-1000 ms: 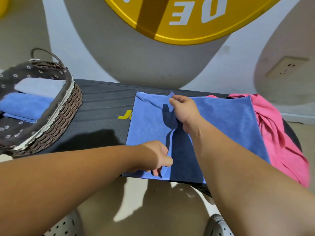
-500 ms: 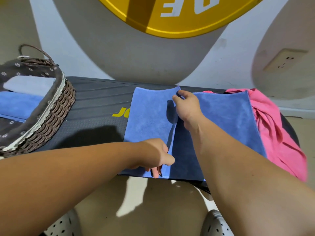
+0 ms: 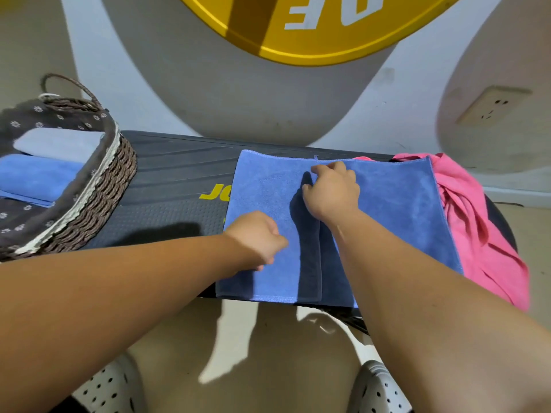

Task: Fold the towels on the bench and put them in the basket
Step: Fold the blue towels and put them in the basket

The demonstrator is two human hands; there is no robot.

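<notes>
I see the right hand point(image 3: 332, 189) pinching a fold of the blue towel point(image 3: 387, 210); left hand point(image 3: 256, 236) sits curled on it, grip unclear. Left of towel, surface point(image 3: 173, 174) reads yellow "JO" point(image 3: 213, 192).

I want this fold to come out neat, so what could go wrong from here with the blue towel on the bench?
The blue towel overlaps the pink towel, which droops off the end of the bench. Folding the right side over might drag the pink towel off. The blue towel's near edge lies right at the bench front, so a tug toward the person could slide it off.
</notes>
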